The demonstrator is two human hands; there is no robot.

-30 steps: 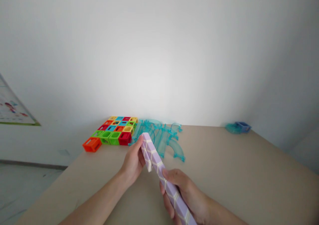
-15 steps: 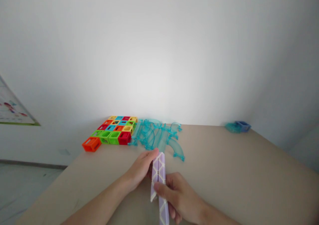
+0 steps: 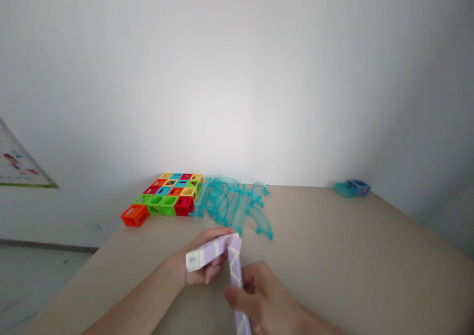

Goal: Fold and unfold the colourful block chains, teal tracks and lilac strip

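Observation:
A purple and white snake puzzle (image 3: pixel 234 262) is bent sharply at its far end, low in the middle of the head view. My left hand (image 3: pixel 207 256) is closed around the shorter section, whose white end points left toward me. The longer section runs down past the bottom edge of the view, and my right hand (image 3: pixel 259 293) grips it, thumb on top. Both hands are above the table, and part of the fingers of each is hidden behind the puzzle.
Colourful hollow cubes (image 3: pixel 168 194) lie in rows on the table (image 3: pixel 333 256) by the wall. Beside them are several translucent teal track pieces (image 3: pixel 229 201). Far right sit a blue cube (image 3: pixel 359 187) and a teal piece (image 3: pixel 343 189). A poster (image 3: pixel 22 162) hangs at left.
The two sections of the snake puzzle lay side by side before. Now the left one has swung out to the left, making an angle, and my left hand has turned with it.

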